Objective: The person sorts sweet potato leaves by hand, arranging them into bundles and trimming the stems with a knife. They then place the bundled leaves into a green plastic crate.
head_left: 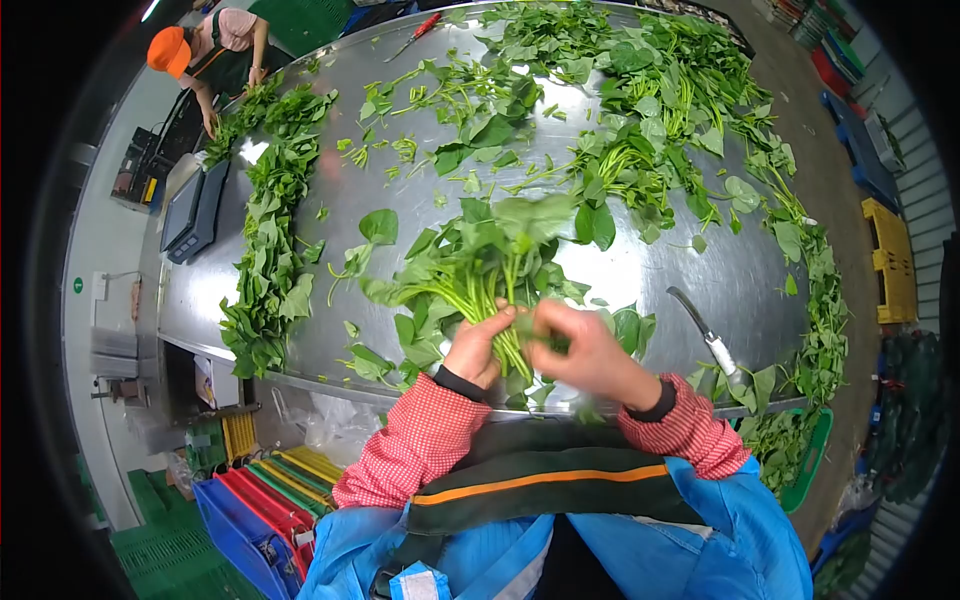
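Note:
My left hand (474, 352) is wrapped round a bunch of leafy green stems (462, 290), the stem ends pointing down toward me and the leaves fanning away. Beside those stems is my right hand (588, 352), fingers curled in a pinch and slightly smeared by motion. Whatever its fingertips hold is hidden. Loose leaves lie beneath and around both hands on the metal table (350, 215). A curved knife with a white handle (720, 352) rests on the table to the right of my right hand.
Large leafy piles (690, 90) cover the far right, and a row of bunched greens (268, 250) lines the left. A dark scale (195, 212) stands beyond that row. A red-handled knife (425, 26) lies far off. Another person in an orange cap (170, 50) handles greens.

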The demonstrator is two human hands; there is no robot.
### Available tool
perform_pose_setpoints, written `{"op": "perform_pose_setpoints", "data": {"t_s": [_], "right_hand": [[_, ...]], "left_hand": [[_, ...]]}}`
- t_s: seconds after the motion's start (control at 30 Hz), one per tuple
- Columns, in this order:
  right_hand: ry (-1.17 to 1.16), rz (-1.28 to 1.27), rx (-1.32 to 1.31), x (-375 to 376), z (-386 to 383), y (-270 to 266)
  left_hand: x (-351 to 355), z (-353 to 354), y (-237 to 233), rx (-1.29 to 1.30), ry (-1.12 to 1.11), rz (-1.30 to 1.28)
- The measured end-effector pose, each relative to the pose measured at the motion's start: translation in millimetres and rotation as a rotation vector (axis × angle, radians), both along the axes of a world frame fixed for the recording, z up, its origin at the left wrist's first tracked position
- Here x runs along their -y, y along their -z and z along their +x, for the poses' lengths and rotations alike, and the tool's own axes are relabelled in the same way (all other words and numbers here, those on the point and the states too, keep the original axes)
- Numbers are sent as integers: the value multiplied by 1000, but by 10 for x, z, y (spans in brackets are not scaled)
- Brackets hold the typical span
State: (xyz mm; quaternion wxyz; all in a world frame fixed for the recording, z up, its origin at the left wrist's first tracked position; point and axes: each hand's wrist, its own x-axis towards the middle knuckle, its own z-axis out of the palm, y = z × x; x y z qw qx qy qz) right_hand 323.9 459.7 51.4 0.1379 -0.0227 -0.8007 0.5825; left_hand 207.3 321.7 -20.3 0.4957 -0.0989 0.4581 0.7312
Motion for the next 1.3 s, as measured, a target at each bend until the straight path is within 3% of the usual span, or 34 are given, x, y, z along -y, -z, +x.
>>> {"op": "perform_pose_setpoints", "data": {"t_s": [0.1, 0.13, 0.23, 0.27, 0.37, 0.4, 0.5, 0.53, 0.6, 0.73, 1.0, 1.1, 1.13, 1.2, 1.23, 1.3], "right_hand": [[-361, -645, 138, 46, 277, -160], [-427, -748, 202, -27, 352, -209], [-301, -640, 532, -267, 352, 27], [-133, -156, 471, -258, 333, 217], [-35, 397, 407, -276, 345, 480], [-77, 124, 464, -261, 304, 414], [-88, 139, 430, -189, 180, 357], [-62, 257, 397, -162, 142, 397], [-60, 325, 343, -113, 87, 431], [-58, 443, 343, -20, -13, 430], [22, 428, 342, 375, -311, 382], [-120, 563, 239, 724, -522, 393], [-209, 483, 184, 923, -623, 342], [-339, 430, 39, 1343, -976, 61], [-378, 454, -53, 1521, -1164, -179], [-389, 689, -22, 1678, -1561, -466]], "left_hand": [[66, -98, -47, 65, -68, 98], [65, -95, -130, -19, -73, 95], [167, -178, -99, -362, 35, 0], [219, -202, -59, -491, 89, -50], [249, -181, -183, -1056, 94, -252], [327, -228, -144, -1008, 172, -332], [409, -202, -114, -1341, 68, -370], [484, -252, 43, -1560, 65, -379], [623, -315, 116, -1715, 78, -419], [811, -543, 74, -1760, 153, -520], [1090, -1317, 33, -1679, 327, -774], [1229, -1552, -30, -1582, 482, -878], [1270, -1606, -100, -1545, 552, -894], [1293, -1753, -388, -1420, 740, -781], [1362, -1833, -314, -1349, 777, -650], [1467, -1980, -243, -1292, 920, -378]]}}
